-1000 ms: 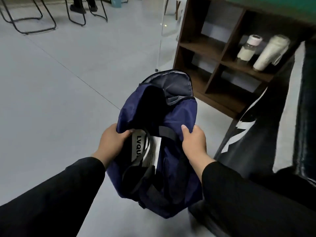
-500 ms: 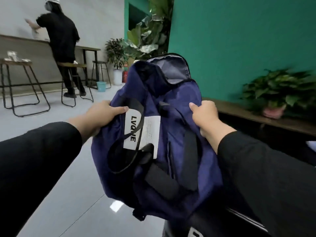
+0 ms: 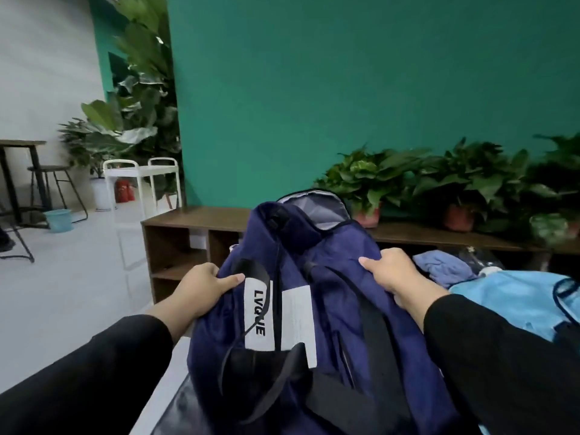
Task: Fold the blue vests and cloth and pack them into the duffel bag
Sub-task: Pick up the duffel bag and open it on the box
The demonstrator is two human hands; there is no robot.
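Left hand (image 3: 204, 288) and right hand (image 3: 397, 273) grip the duffel bag (image 3: 317, 309) sides. Bag's long axis runs away; vests (image 3: 514, 301) lie right of bag, nearer right hand.

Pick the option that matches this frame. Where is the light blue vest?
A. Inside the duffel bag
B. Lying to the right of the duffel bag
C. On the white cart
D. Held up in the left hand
B: the light blue vest lies flat to the right of the duffel bag, which the left hand and right hand both grip.
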